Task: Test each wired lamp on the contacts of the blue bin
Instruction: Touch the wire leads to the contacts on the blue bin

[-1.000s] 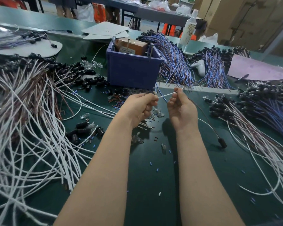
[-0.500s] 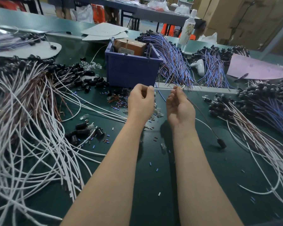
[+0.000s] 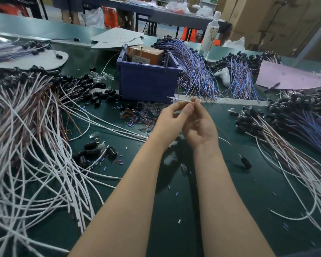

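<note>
Together, left hand (image 3: 171, 118) and right hand (image 3: 201, 127) pinch a white wire (image 3: 178, 99) before the blue bin (image 3: 148, 82) near the table's (image 3: 248, 191) far edge

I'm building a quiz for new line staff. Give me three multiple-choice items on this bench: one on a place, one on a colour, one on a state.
1. The brown box sits:
A) inside the blue bin
B) on the pink sheet
C) under the white bottle

2. The wire held at the fingertips is:
A) red
B) white
C) green

3. The left hand:
A) lies flat on the table
B) grips the bin
C) pinches the wire

Key:
1 A, the box shows above the bin's rim.
2 B, it shows white against the bin's dark wall.
3 C, thumb and forefinger close on the wire, meeting the right hand.
</note>
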`<state>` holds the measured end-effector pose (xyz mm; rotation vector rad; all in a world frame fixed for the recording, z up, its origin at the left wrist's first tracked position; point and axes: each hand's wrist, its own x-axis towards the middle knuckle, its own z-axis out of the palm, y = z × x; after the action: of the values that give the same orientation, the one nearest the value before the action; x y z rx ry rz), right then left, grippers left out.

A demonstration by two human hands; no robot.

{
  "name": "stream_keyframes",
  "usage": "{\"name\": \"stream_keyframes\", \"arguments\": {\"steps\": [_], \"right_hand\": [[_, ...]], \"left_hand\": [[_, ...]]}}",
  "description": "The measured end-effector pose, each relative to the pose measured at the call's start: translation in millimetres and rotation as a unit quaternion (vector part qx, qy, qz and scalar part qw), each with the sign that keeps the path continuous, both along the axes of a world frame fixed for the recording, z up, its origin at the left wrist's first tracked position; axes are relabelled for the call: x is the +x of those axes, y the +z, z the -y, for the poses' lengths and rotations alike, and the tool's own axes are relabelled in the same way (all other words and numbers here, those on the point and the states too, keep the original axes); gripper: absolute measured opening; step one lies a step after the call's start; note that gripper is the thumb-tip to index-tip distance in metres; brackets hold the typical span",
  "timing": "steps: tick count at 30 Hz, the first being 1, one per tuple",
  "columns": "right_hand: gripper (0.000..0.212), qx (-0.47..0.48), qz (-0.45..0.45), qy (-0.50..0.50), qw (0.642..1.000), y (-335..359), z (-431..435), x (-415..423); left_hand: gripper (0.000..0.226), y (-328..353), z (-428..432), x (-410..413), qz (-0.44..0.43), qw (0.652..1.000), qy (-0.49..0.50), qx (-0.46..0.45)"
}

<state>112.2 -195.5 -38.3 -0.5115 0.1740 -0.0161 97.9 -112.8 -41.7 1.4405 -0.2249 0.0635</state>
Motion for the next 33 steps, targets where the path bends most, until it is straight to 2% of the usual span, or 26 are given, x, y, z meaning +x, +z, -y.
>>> {"name": "stream_keyframes", "arguments": {"steps": [5,11,16,18,20,22,24,25,27,28,31,33], "right_hand": [[0.013,-0.155,0.012,-0.019,0.988,-3.0,-12.0,-2.7],[0.012,-0.297,0.041,-0.052,0.953,-2.2,-27.6,-8.7],[0.012,-0.378,0.03,-0.037,0.925,0.2,-35.8,-10.6],[0.022,-0.485,0.007,0.042,0.874,4.0,-33.9,-13.0],[0.026,-0.585,0.013,0.144,0.798,13.4,-26.7,-18.8],[0.025,-0.63,0.053,0.172,0.756,27.5,-16.4,-26.2],[0.022,-0.632,0.107,0.122,0.758,43.1,-11.2,-32.0],[0.02,-0.638,0.136,0.065,0.755,50.4,-11.8,-32.9],[0.014,-0.669,0.174,-0.07,0.719,59.6,-18.1,-25.8],[0.016,-0.688,0.185,-0.105,0.694,62.3,-23.4,-20.4],[0.029,-0.747,0.21,-0.082,0.626,61.7,-38.4,-5.5],[0.028,-0.758,0.214,-0.073,0.612,56.9,-42.6,0.8]], "left_hand": [[0.022,-1.2,-0.2,3.1,-0.006,0.998,0.053,0.012],[0.02,2.8,-7.6,7.8,-0.102,0.983,0.115,-0.104],[0.023,8.3,-11.4,9.9,-0.176,0.949,0.15,-0.215],[0.026,11.1,-14.8,10.9,-0.176,0.938,0.192,-0.23],[0.025,12.2,-20.3,12.5,-0.158,0.936,0.233,-0.212],[0.021,13.4,-27.2,13.6,-0.124,0.94,0.261,-0.182],[0.019,16.2,-34.9,14.2,-0.098,0.94,0.282,-0.168],[0.019,18.3,-37.9,15.0,-0.09,0.939,0.289,-0.165],[0.02,24.3,-41.2,17.1,-0.076,0.941,0.294,-0.146],[0.019,28.1,-41.2,17.7,-0.065,0.946,0.288,-0.134],[0.017,38.4,-39.9,19.9,-0.015,0.965,0.246,-0.086],[0.017,42.2,-42.6,21.6,0.015,0.973,0.228,-0.03]]}}
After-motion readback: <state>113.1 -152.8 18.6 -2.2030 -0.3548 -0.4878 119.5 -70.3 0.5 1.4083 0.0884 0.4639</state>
